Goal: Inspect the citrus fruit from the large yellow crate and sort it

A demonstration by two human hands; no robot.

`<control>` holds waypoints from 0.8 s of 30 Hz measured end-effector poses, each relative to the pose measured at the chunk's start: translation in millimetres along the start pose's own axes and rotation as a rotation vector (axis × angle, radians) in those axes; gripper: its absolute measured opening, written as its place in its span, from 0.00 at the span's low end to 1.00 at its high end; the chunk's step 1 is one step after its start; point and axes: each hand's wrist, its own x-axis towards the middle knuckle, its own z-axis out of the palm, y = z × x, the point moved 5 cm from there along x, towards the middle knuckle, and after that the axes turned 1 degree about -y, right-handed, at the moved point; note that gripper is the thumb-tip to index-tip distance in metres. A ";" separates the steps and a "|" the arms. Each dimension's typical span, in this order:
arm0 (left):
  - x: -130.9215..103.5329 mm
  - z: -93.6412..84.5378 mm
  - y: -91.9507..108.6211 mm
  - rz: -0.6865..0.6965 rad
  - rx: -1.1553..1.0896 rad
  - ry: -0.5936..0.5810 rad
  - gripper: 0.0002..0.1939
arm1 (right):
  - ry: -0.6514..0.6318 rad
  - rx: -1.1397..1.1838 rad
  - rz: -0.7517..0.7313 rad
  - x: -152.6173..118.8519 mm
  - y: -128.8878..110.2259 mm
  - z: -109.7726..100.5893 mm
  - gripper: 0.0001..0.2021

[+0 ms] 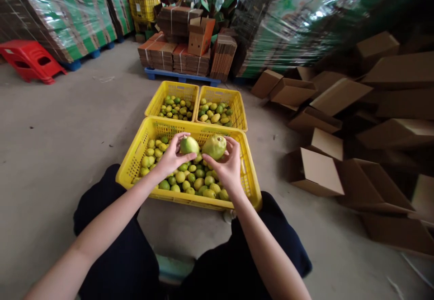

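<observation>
Though grn.-yel., lemons w/in crate

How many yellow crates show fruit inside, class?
3: the near crate, with the far left crate and far right crate behind it. The background crates' contents can't be seen.

Yellow-green fruit, yellow crate, red stool

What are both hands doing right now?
Left hand: closed around the smaller green fruit, held above the yellow crate.
Right hand: closed around the larger yellow-green fruit, beside it.
</observation>
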 end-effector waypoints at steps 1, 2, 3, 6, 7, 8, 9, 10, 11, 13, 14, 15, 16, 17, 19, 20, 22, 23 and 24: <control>-3.6 1.8 5.7 0.040 0.025 -0.015 0.28 | -0.024 -0.085 -0.091 -1.5 -7.2 -1.6 0.32; -6.9 3.8 10.2 0.061 0.045 -0.039 0.28 | -0.058 -0.159 -0.157 -3.2 -12.6 -2.3 0.31; -9.7 5.4 13.7 0.074 0.065 -0.062 0.28 | -0.086 -0.220 -0.203 -4.9 -16.5 -2.7 0.30; -13.6 5.7 20.1 0.130 0.154 -0.109 0.27 | -0.119 -0.311 -0.254 -9.3 -21.2 -2.9 0.29; -13.4 4.4 20.8 0.149 0.184 -0.117 0.28 | -0.114 -0.297 -0.248 -10.3 -21.2 -3.1 0.29; -12.8 2.9 20.6 0.157 0.207 -0.127 0.29 | -0.107 -0.259 -0.233 -10.9 -20.7 -3.5 0.29; -12.0 1.5 19.6 0.154 0.216 -0.139 0.30 | -0.106 -0.202 -0.211 -11.2 -19.9 -3.8 0.29; -11.1 0.2 18.2 0.142 0.208 -0.150 0.31 | -0.112 -0.136 -0.182 -11.2 -18.7 -3.8 0.29; -10.4 -0.7 16.4 0.122 0.180 -0.157 0.31 | -0.124 -0.070 -0.143 -10.7 -16.8 -3.6 0.29; -9.6 -1.8 11.7 0.052 0.070 -0.146 0.28 | -0.156 0.030 -0.027 -9.3 -10.6 -2.0 0.27; -9.5 -1.7 8.5 0.000 0.001 -0.130 0.25 | -0.173 0.066 0.047 -8.7 -6.0 -0.5 0.24; -9.7 -1.1 4.8 -0.058 -0.067 -0.113 0.22 | -0.181 0.100 0.127 -8.4 -0.7 1.2 0.20; -9.9 -0.1 0.8 -0.120 -0.128 -0.096 0.19 | -0.181 0.138 0.205 -8.3 4.8 3.3 0.17; -10.0 0.9 -3.3 -0.181 -0.180 -0.076 0.17 | -0.180 0.181 0.276 -8.3 10.2 5.9 0.14; -9.2 1.9 -11.0 -0.288 -0.256 -0.038 0.14 | -0.189 0.289 0.399 -8.2 19.5 12.6 0.12; -8.2 2.0 -14.5 -0.334 -0.286 -0.027 0.13 | -0.209 0.347 0.452 -8.0 22.9 16.5 0.12; -4.7 2.1 -19.9 -0.393 -0.338 -0.027 0.13 | -0.262 0.467 0.531 -6.4 26.3 23.7 0.15; -2.2 2.1 -21.5 -0.398 -0.366 -0.033 0.14 | -0.279 0.525 0.553 -4.7 26.5 26.1 0.16; 0.6 2.1 -22.4 -0.386 -0.403 -0.036 0.14 | -0.287 0.580 0.566 -2.6 26.2 27.8 0.17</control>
